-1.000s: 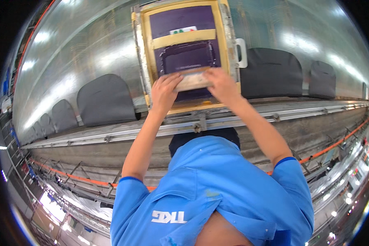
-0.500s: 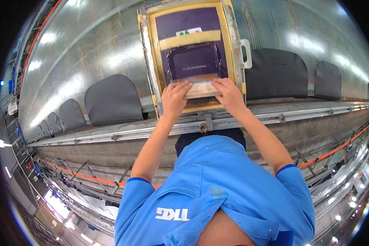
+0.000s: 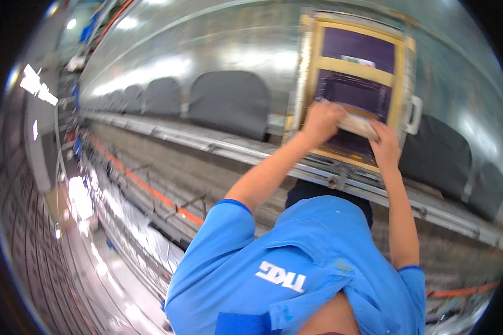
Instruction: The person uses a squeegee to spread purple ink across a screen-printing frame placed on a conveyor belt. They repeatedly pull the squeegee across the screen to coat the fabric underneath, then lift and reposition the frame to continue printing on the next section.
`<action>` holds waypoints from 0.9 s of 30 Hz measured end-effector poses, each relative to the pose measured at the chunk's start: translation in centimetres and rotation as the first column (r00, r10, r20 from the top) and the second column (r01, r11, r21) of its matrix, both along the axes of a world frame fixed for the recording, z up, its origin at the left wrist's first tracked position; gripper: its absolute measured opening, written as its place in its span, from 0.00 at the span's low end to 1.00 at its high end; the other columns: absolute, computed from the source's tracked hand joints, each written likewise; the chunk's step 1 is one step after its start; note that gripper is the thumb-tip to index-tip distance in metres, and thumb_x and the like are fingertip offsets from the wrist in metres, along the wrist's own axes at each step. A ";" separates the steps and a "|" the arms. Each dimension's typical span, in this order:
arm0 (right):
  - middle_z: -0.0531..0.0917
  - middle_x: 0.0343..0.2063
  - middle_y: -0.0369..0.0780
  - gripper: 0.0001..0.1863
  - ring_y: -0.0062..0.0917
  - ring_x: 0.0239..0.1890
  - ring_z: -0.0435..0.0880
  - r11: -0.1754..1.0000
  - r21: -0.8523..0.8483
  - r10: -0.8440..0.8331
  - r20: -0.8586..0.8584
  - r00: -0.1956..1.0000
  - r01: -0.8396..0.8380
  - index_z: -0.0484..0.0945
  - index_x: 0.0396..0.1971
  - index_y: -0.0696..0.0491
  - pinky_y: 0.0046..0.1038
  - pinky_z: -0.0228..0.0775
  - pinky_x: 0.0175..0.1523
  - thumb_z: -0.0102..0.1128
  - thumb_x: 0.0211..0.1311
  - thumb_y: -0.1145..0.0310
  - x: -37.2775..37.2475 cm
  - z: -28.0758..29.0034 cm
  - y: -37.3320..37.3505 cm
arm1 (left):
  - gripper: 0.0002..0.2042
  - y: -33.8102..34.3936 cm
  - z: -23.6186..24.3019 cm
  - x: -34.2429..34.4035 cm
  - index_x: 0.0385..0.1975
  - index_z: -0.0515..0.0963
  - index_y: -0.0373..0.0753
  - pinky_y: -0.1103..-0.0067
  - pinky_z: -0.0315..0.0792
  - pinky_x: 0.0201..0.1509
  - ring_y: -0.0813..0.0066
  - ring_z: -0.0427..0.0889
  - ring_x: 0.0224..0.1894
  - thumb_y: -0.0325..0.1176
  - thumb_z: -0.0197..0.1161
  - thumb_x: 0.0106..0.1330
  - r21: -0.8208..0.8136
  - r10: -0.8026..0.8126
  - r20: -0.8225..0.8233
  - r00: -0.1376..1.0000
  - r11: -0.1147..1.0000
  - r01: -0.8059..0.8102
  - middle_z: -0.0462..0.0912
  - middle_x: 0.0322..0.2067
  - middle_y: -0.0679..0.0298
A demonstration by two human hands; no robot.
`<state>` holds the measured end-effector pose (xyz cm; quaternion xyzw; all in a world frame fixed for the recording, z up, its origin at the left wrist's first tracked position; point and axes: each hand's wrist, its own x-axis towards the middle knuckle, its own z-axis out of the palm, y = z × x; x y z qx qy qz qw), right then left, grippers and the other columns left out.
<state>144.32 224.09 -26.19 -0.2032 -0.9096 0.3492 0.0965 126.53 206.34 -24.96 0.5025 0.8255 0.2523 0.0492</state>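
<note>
My left hand and my right hand grip the two ends of a pale wooden squeegee, fingers curled over it. It lies across the lower part of a screen frame with yellow tape borders, a dark purple mesh and a yellow band across it. A small white patch with colour marks shows above the band. A white handle is fixed on the frame's right side. My fingertips are somewhat blurred by motion.
Dark grey curved pieces lie in a row along a long sloped metal table, on both sides of the frame. A metal rail runs along the near edge, with an orange pipe beyond it near my body.
The squeegee moved down the screen toward me over the earlier frames. The view has since swung, so the frame sits farther right and more of the row at left shows.
</note>
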 end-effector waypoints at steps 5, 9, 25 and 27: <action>0.84 0.50 0.45 0.21 0.40 0.57 0.79 0.979 -0.059 0.197 0.034 0.980 -0.195 0.83 0.52 0.56 0.39 0.68 0.65 0.71 0.57 0.70 2.8 3.8 -1.1 | 0.20 -4.4 -1.8 4.8 0.42 0.88 0.51 0.70 0.73 0.50 0.66 0.80 0.48 0.22 0.65 0.49 -0.033 0.032 0.038 0.999 0.999 -0.031 0.87 0.46 0.74; 0.84 0.43 0.46 0.26 0.32 0.51 0.81 0.919 0.113 -0.339 -0.262 0.904 0.377 0.78 0.59 0.55 0.34 0.69 0.58 0.67 0.66 0.58 0.7 -4.0 11.8 | 0.21 -4.2 -1.0 5.7 0.44 0.87 0.50 0.72 0.71 0.53 0.68 0.78 0.52 0.22 0.66 0.49 -0.029 0.074 0.069 0.995 0.997 -0.073 0.86 0.49 0.74; 0.76 0.25 0.31 0.16 0.16 0.26 0.71 0.876 -0.306 -0.460 -0.299 0.836 0.373 0.84 0.48 0.53 0.23 0.65 0.32 0.56 0.76 0.58 -10.5 4.9 5.9 | 0.27 -13.4 3.4 2.7 0.50 0.85 0.47 0.66 0.74 0.55 0.61 0.80 0.52 0.21 0.69 0.45 0.180 0.183 0.051 0.982 0.965 -0.189 0.85 0.53 0.68; 0.75 0.24 0.32 0.15 0.16 0.25 0.71 0.889 -0.289 -0.439 -0.317 0.841 0.355 0.84 0.48 0.52 0.23 0.64 0.31 0.55 0.76 0.58 -14.5 5.4 1.6 | 0.27 -17.1 3.6 -0.5 0.50 0.85 0.46 0.66 0.75 0.55 0.61 0.80 0.51 0.20 0.68 0.44 0.161 0.207 0.048 0.977 0.964 -0.212 0.85 0.52 0.67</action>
